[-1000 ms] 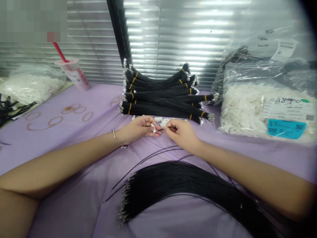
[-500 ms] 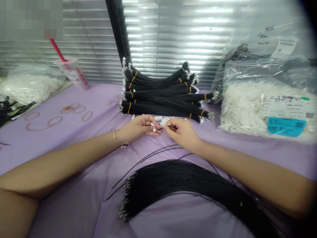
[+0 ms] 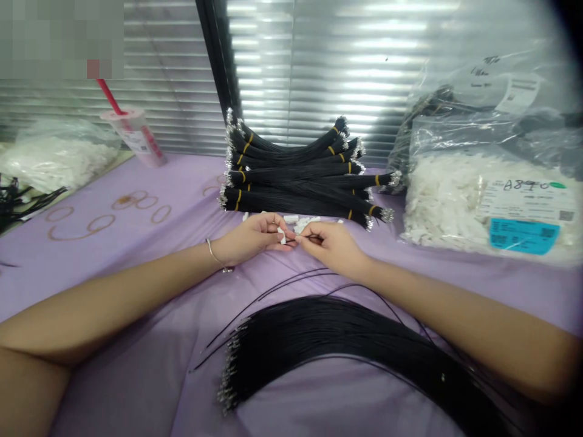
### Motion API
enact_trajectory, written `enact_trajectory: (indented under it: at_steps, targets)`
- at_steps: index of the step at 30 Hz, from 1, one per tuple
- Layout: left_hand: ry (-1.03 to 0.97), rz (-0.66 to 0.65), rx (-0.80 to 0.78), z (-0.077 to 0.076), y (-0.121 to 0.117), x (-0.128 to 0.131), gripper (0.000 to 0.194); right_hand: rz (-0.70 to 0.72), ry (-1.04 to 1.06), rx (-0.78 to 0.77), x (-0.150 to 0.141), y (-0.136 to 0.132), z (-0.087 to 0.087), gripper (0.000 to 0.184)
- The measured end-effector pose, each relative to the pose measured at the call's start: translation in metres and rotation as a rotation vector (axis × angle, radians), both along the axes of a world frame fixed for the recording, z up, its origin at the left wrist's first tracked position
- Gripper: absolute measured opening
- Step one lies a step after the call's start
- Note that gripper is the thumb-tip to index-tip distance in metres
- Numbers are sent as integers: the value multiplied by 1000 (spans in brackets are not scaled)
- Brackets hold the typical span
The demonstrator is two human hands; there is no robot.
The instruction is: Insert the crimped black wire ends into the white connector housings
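My left hand (image 3: 257,238) pinches a small white plastic connector (image 3: 282,235) between thumb and fingers. My right hand (image 3: 331,245) pinches the end of a thin black wire (image 3: 291,280) and holds its tip against the connector. The two hands touch at the fingertips over the purple cloth (image 3: 150,255). A few loose white connectors (image 3: 301,222) lie just beyond the fingers. A loose fan of black wires with metal terminals (image 3: 319,340) lies near me, under my right forearm.
A stack of bundled black wires with yellow bands (image 3: 300,176) stands behind the hands. Bags of white connectors lie at the right (image 3: 492,206) and far left (image 3: 54,155). A pink cup with a straw (image 3: 134,136) and rubber bands (image 3: 102,221) are at the left.
My right hand has moved slightly left, bringing the wire tip up to the connector. The left hand stays in place.
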State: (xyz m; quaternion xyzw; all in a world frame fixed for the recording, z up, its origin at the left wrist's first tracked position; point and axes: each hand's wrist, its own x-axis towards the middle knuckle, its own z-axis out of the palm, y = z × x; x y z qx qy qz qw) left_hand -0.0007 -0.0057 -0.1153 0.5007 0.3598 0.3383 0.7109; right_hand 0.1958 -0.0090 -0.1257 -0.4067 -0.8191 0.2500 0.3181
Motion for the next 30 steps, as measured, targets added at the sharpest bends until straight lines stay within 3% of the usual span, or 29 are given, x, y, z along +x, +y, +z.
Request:
enact_trajectory:
  at_steps: [16, 23, 28, 30]
  targets:
    - [76, -3, 51, 3, -3, 3, 15, 35, -4, 60, -2, 2, 0, 20]
    - [32, 25, 26, 1, -2, 1, 27, 37, 163, 277, 2, -4, 8, 25]
    - [44, 38, 42, 0, -3, 1, 23, 191, 91, 510, 2, -12, 10, 34]
    - [51, 43, 59, 1, -3, 2, 20, 176, 69, 507, 1, -12, 10, 33]
